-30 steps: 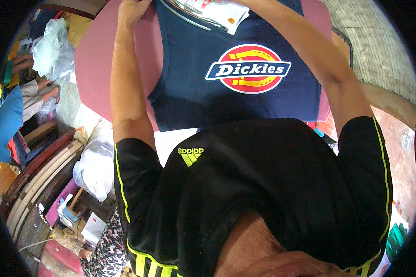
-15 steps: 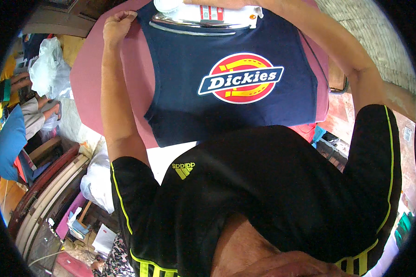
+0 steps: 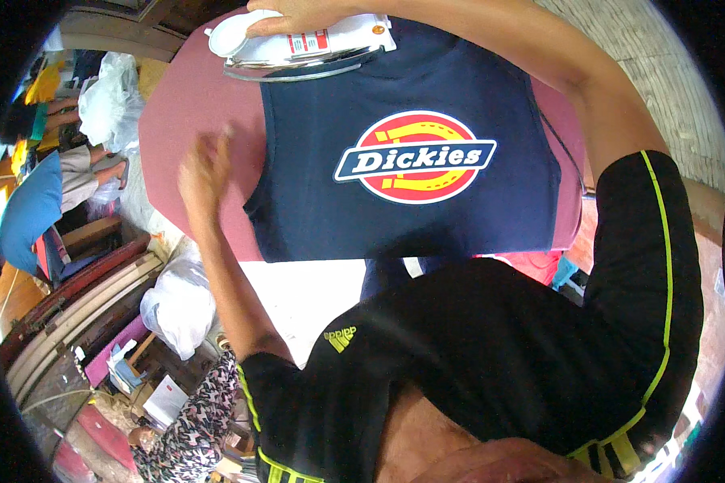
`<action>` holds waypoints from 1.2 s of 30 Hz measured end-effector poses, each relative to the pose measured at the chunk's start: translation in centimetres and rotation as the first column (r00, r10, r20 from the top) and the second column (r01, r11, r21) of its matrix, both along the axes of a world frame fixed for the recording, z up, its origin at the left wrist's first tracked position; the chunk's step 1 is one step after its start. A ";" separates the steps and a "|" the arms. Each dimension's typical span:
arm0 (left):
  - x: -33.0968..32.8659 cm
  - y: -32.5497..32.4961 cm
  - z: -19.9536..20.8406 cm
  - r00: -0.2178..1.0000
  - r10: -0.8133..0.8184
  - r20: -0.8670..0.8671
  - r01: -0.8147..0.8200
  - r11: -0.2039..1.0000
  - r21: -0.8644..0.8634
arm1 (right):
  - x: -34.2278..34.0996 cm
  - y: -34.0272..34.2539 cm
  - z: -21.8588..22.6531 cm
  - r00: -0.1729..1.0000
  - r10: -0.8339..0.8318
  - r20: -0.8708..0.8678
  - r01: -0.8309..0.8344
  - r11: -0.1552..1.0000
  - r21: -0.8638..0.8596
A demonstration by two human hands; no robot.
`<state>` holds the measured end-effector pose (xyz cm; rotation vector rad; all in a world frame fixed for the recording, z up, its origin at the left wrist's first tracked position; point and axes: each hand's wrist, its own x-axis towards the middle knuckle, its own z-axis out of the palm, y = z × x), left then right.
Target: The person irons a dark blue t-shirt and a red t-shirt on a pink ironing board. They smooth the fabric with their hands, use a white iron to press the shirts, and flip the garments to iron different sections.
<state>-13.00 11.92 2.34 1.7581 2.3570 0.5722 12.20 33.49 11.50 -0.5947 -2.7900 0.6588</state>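
Note:
A dark navy garment (image 3: 314,217), with a red, yellow and white emblem (image 3: 415,157) near its middle, lies spread on a pink padded surface (image 3: 177,105). At its far left edge is a white clothes iron (image 3: 353,34) with a shiny metal base, reaching partly over the bare pink cover. My right hand (image 3: 298,14) is closed around the iron's top, its palm side out of sight. To the left of the garment, my left hand (image 3: 205,173) hovers over the pink cover, apart from the cloth. Motion smears its fingers.
A dark cord (image 3: 557,141) runs along the garment's right side. On the left are white plastic bags (image 3: 109,101), a blue cushion (image 3: 34,213) and another person's leg (image 3: 113,173). A person in patterned clothing (image 3: 189,419) is at the lower left.
My right hand has moved the iron left and slightly nearer. My left hand has left the garment's far left edge and come toward me. The whole view has shifted a little.

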 end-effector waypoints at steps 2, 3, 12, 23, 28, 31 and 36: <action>5.2 -5.3 1.0 0.991 0.131 -0.002 -0.130 0.978 -0.165 | -0.5 1.0 -0.4 0.999 0.047 0.010 -0.047 0.998 0.034; 7.9 -7.3 1.8 0.983 0.182 -0.002 -0.179 0.964 -0.197 | -0.6 0.8 0.3 0.996 0.084 0.031 -0.083 0.996 -0.032; 10.1 -10.7 -3.7 0.939 0.311 0.144 -0.342 0.872 0.350 | 0.0 1.7 0.8 0.859 0.510 0.031 -0.460 0.798 -0.389; 8.4 -12.2 -5.1 0.781 0.145 0.607 -0.483 0.756 0.441 | -5.6 -5.1 -0.7 0.604 0.796 -0.037 -0.797 0.603 -0.036; 8.4 -12.4 -4.9 0.647 0.116 0.754 -0.654 0.592 0.470 | -7.0 -7.0 -1.1 0.654 0.752 -0.086 -0.753 0.657 0.015; 10.7 -11.9 -3.7 0.746 0.111 0.657 -0.612 0.503 0.610 | -7.5 -6.9 -1.2 0.751 0.658 -0.058 -0.656 0.753 0.056; 16.1 -7.4 -0.2 0.923 -0.303 0.236 0.139 0.837 0.529 | -5.0 -3.1 -0.7 0.910 0.381 -0.160 -0.392 0.919 -0.040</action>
